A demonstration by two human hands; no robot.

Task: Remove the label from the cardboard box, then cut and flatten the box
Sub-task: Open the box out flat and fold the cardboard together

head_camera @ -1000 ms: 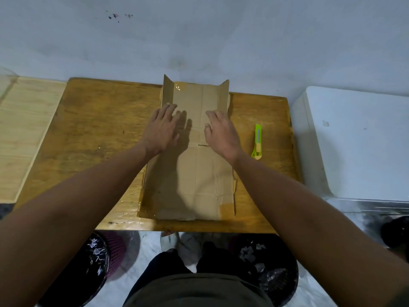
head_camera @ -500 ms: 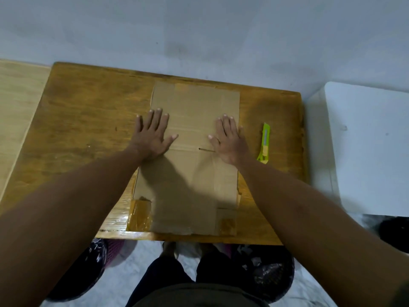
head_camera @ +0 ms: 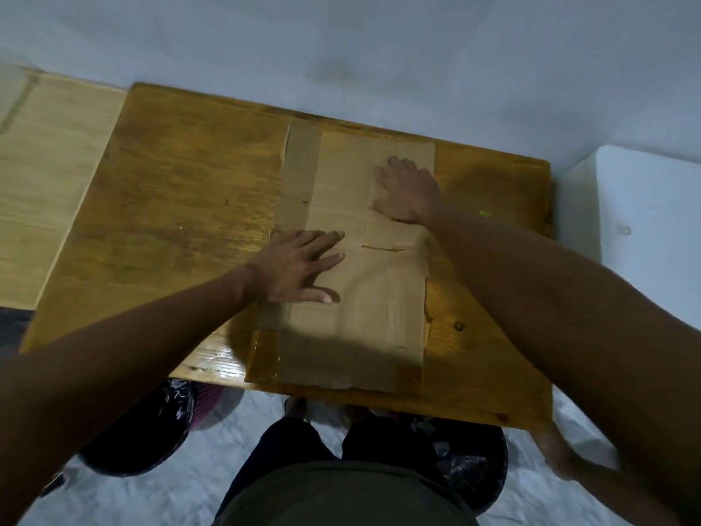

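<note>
The cardboard box (head_camera: 356, 267) lies flat on the brown wooden tabletop (head_camera: 182, 206). It is cut open and spread out like a long sheet. It runs from the far edge of the tabletop to the near edge, a little right of the middle. Shiny clear tape (head_camera: 263, 358) sticks to its near left corner.

The left hand (head_camera: 299, 269) lies flat on the left side of the box, about halfway along it. Its fingers (head_camera: 326, 241) are straight and spread, and point to the right. The palm presses down on the cardboard. It holds nothing.

The right hand (head_camera: 407, 191) lies flat on the far right part of the box. Its fingers are straight too and point to the far end. It presses down and holds nothing. The picture is a bit blurry there.

A tiny bit of a bright green thing (head_camera: 483, 213) peeks out just past the right arm, on the tabletop. Most of it is hidden, so I cannot tell what it is.

A lighter wooden board (head_camera: 41, 184) sits to the left of the tabletop. A white box (head_camera: 652, 206) stands on the right. Black bags (head_camera: 151, 430) sit on the floor under the tabletop.
</note>
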